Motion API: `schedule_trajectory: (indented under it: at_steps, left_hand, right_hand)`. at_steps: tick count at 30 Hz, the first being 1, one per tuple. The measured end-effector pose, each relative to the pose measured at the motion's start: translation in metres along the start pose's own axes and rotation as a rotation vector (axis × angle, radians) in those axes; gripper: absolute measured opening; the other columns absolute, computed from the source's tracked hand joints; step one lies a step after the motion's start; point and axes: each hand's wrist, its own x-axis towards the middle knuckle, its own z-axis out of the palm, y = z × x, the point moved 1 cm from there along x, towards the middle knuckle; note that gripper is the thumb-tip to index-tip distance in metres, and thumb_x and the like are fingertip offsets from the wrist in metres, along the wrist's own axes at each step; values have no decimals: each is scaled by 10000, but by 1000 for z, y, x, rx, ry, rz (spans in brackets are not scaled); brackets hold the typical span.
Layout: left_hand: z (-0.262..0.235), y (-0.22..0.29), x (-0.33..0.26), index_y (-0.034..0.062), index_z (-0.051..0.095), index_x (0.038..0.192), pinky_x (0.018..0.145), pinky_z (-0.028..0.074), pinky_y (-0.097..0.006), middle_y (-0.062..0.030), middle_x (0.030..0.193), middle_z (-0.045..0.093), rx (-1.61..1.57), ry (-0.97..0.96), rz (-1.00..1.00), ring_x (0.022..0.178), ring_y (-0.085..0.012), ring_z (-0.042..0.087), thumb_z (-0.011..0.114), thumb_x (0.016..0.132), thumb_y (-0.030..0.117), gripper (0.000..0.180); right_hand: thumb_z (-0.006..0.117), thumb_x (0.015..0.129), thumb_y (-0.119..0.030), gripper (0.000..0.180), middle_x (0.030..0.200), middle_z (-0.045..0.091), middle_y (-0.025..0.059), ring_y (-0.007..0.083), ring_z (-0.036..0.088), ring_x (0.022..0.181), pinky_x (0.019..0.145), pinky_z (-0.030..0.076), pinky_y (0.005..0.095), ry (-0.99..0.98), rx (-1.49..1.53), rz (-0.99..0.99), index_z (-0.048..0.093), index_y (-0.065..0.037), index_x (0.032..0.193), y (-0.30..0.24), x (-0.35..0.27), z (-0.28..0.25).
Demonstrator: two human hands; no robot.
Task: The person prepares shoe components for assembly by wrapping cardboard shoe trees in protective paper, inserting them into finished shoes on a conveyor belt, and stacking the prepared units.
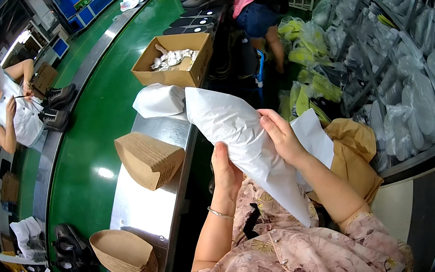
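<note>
Both hands hold a crumpled bundle of white paper in front of my chest, its wide end pointing away and a loose corner hanging towards my lap. My left hand grips its left edge, thumb up along the side. My right hand is closed round the right side, thumb on top. What is inside the paper, if anything, is hidden. Just beyond, another white paper bundle lies on the metal ledge. Nested curved brown cardboard pieces sit on that ledge to the left.
More nested cardboard pieces stand nearer. An open carton with white crumpled pieces is ahead, on the green conveyor. Brown paper and white sheets lie at my right, beside a rack of bagged insoles. Two people work nearby.
</note>
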Motion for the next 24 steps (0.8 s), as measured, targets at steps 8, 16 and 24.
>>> schedule_trajectory:
  at_steps: [8,16,24]
  left_hand:
    - [2,9,-11,10,243,1371,1002,372,-431,-153,1348,393,-229,-115,-120,1217,-300,415,586,618,710,1084]
    - [31,9,-4,44,261,1369,998,376,-416,-138,1332,406,-215,-37,-74,1198,-287,432,468,690,758,1007]
    - [19,9,-15,14,327,1315,961,410,-391,-120,1256,468,-70,-102,-230,1147,-251,480,710,658,571,942]
  right_hand:
    - [443,944,-220,302,1036,565,43,107,520,945,843,409,223,-50,586,201,496,0,1144,-8,-13,10]
    - [426,953,-210,285,1066,545,44,105,510,964,867,401,227,62,513,77,488,-12,1147,-8,-10,10]
    - [445,916,-297,341,1322,364,187,325,348,1186,994,286,384,-7,-472,-256,595,-5,1009,1,3,-13]
